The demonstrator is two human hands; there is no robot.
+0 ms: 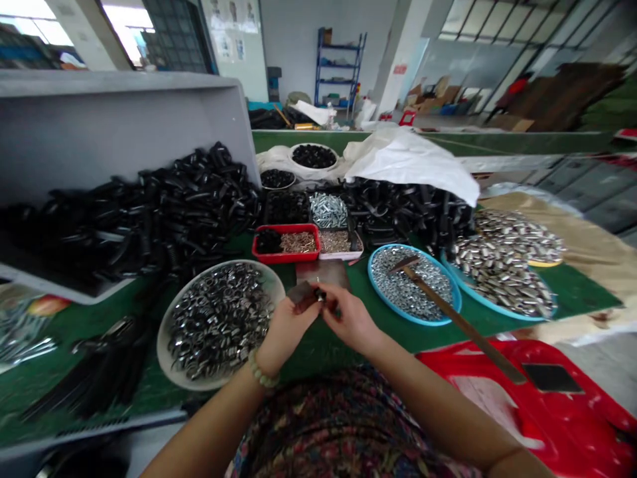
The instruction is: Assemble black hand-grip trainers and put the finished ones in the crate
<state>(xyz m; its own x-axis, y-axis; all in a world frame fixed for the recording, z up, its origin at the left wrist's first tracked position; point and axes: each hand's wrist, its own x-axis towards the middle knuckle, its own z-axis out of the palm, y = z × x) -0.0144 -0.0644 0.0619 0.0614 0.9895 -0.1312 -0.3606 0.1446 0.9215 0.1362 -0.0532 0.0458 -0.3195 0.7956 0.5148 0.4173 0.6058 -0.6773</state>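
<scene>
My left hand and my right hand meet over the green bench, fingertips pinched together. Between them is a small dark part with a shiny metal bit; fingers cover most of it, so its kind does not show. Just beyond the fingertips lies a flat metal plate. Left of my left hand is a round white tray heaped with shiny metal rings or clips. A blue round tray of small metal pieces stands right of my right hand, with a hammer lying across it.
A large grey bin of black handle-like parts lies tipped at left. Beyond the plate are a red tray with small pins and a box of silver screws. Another blue tray holds metal sleeves. A red plastic stool or chair is at lower right.
</scene>
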